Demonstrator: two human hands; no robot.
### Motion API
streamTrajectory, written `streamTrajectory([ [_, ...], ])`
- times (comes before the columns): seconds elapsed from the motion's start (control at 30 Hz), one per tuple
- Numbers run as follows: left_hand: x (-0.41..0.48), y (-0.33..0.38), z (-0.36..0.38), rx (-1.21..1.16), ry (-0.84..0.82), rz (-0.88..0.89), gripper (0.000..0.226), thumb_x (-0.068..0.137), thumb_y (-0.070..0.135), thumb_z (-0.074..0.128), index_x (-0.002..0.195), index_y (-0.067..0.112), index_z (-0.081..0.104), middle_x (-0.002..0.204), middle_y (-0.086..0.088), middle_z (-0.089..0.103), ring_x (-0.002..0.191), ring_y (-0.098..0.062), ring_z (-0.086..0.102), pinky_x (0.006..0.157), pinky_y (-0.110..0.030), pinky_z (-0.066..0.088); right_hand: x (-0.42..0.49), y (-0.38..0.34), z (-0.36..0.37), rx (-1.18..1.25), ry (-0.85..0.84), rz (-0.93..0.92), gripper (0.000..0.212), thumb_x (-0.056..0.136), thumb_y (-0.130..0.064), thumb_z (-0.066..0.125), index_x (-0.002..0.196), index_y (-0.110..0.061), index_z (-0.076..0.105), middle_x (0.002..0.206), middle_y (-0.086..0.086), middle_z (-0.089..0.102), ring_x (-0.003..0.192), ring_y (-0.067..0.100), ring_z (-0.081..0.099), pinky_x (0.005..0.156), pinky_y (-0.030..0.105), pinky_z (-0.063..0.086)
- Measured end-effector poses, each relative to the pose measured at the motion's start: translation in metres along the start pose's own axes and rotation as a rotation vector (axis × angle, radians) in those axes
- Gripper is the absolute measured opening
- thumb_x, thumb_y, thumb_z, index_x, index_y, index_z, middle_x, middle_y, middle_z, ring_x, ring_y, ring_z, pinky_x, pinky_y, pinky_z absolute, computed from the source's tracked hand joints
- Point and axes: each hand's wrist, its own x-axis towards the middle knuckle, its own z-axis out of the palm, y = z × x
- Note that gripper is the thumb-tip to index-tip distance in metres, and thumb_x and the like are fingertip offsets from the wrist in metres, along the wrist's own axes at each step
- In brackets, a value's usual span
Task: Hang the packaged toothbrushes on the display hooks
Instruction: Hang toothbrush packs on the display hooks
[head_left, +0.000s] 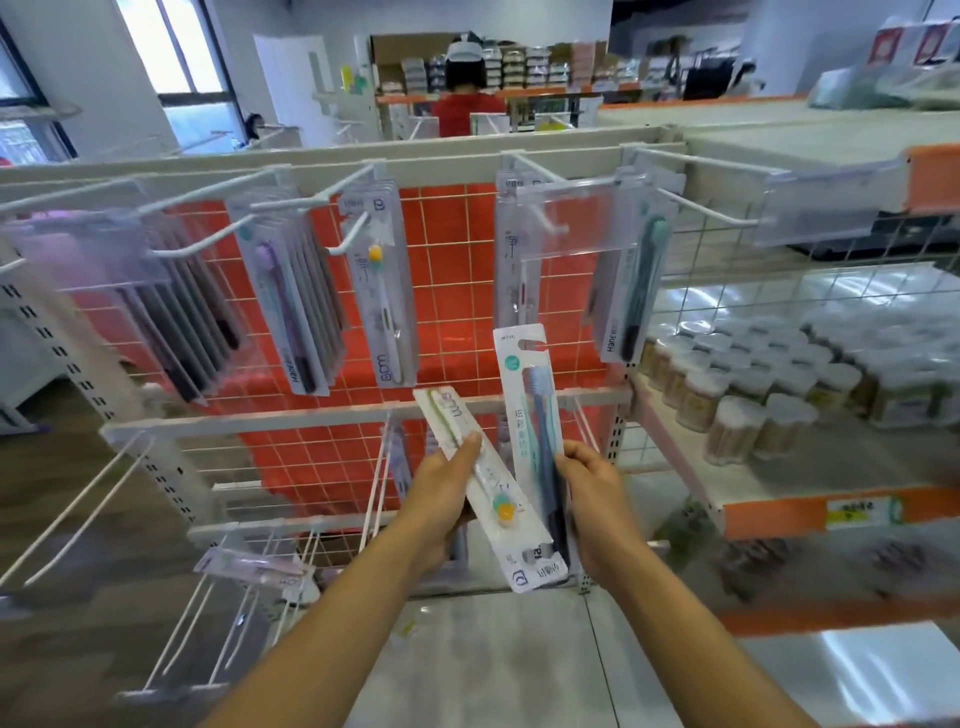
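The right hand (592, 483) grips the blue pack (530, 415) low down at frame centre, its long axis nearly upright with the slot on top, below the hooks (353, 236). I'd raise it level and thread the slot squarely. The left hand (441, 488) clasps the white pack (488, 478), which slants from upper left to lower right with the brush head downward, so flip it first.

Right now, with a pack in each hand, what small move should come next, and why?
Probably lift the right hand so the blue toothbrush pack reaches the white hook just above. That pack stands upright with its hang slot on top, while the left hand holds the yellow-headed pack upside down.
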Motion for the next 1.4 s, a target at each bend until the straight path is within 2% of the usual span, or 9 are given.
streamTrajectory([
  [0.33, -0.008, 0.009, -0.025, -0.082, 0.001, 0.085, 0.027, 0.093, 0.012, 0.059, 0.120, 0.014, 0.057, 0.108, -0.007, 0.072, 0.093, -0.018, 0.071, 0.068, -0.027, 0.058, -0.005, -0.003, 0.010, 0.139, -0.037, 0.066, 0.021, 0.101, -0.011, 0.042, 0.092, -0.008, 0.061, 0.082, 0.008, 0.071, 0.078, 0.021, 0.067, 0.077, 0.038, 0.057],
  [0.53, -0.013, 0.004, -0.031, -0.214, -0.113, 0.089, 0.031, 0.090, 0.000, 0.059, 0.118, 0.012, 0.056, 0.111, -0.006, 0.069, 0.095, -0.016, 0.070, 0.072, -0.027, 0.059, -0.009, -0.004, 0.020, 0.453, -0.248, 0.178, 0.025, 0.100, -0.016, 0.045, 0.099, -0.006, 0.068, 0.088, 0.015, 0.071, 0.084, 0.027, 0.068, 0.076, 0.039, 0.059],
  [0.77, -0.010, -0.001, -0.044, 0.366, 0.072, 0.302, 0.095, 0.079, 0.033, 0.076, 0.150, 0.041, 0.014, 0.159, 0.007, 0.021, 0.140, -0.015, 0.032, 0.109, -0.043, 0.038, 0.000, -0.004, 0.029, 0.267, -0.264, 0.132, 0.030, 0.100, -0.012, 0.043, 0.117, 0.003, 0.062, 0.094, 0.009, 0.071, 0.081, 0.017, 0.068, 0.068, 0.028, 0.056],
  [0.87, -0.007, 0.002, -0.055, 0.738, 0.056, 0.596, 0.081, 0.085, 0.045, 0.067, 0.145, 0.051, 0.014, 0.157, 0.024, -0.010, 0.146, -0.004, -0.002, 0.111, -0.036, 0.013, 0.002, -0.002, 0.033, 0.321, -0.306, 0.170, 0.029, 0.098, -0.018, 0.045, 0.097, -0.004, 0.070, 0.086, 0.011, 0.071, 0.075, 0.019, 0.070, 0.064, 0.027, 0.056],
  [0.97, -0.002, 0.007, -0.064, 0.889, 0.003, 0.693, 0.048, 0.090, 0.046, 0.059, 0.135, 0.044, 0.043, 0.154, 0.027, 0.001, 0.145, 0.001, -0.012, 0.111, -0.036, 0.004, 0.003, -0.006, 0.039, 0.332, -0.326, 0.162, 0.028, 0.097, -0.018, 0.047, 0.088, -0.007, 0.072, 0.084, 0.012, 0.071, 0.074, 0.021, 0.069, 0.067, 0.030, 0.054],
  [1.13, -0.002, 0.013, -0.075, 0.809, -0.029, 0.594, 0.013, 0.091, 0.039, 0.061, 0.102, 0.037, 0.053, 0.139, 0.025, 0.031, 0.134, 0.005, 0.024, 0.109, -0.025, 0.023, 0.003, -0.009, 0.044, 0.361, -0.356, 0.122, 0.021, 0.094, -0.014, 0.052, 0.083, -0.008, 0.070, 0.072, 0.006, 0.072, 0.060, 0.013, 0.070, 0.052, 0.024, 0.056],
  [1.2, -0.004, 0.011, -0.078, 0.679, -0.055, 0.538, 0.008, 0.092, 0.036, 0.059, 0.096, 0.032, 0.054, 0.123, 0.017, 0.054, 0.107, 0.009, 0.049, 0.087, -0.011, 0.044, 0.003, -0.011, 0.046, 0.460, -0.376, 0.115, 0.019, 0.084, -0.031, 0.065, 0.079, -0.016, 0.077, 0.071, 0.006, 0.073, 0.060, 0.016, 0.069, 0.051, 0.025, 0.056],
  [1.3, -0.004, 0.007, -0.081, 0.535, 0.006, 0.507, 0.015, 0.094, 0.034, 0.055, 0.086, 0.021, 0.053, 0.082, 0.002, 0.058, 0.074, -0.005, 0.055, 0.067, -0.022, 0.047, 0.011, -0.012, 0.054, 0.528, -0.325, 0.141, 0.028, 0.099, -0.023, 0.043, 0.094, -0.016, 0.069, 0.064, 0.006, 0.062, 0.051, 0.013, 0.056, 0.045, 0.025, 0.049],
  [1.4, -0.005, 0.006, -0.080, 0.408, 0.062, 0.434, 0.020, 0.097, 0.034, 0.049, 0.087, 0.017, 0.051, 0.080, -0.002, 0.061, 0.070, -0.011, 0.062, 0.067, -0.034, 0.055, 0.015, -0.011, 0.064, 0.488, -0.249, 0.087, 0.029, 0.103, -0.017, 0.037, 0.094, -0.008, 0.063, 0.068, 0.007, 0.065, 0.055, 0.014, 0.061, 0.049, 0.026, 0.052],
])
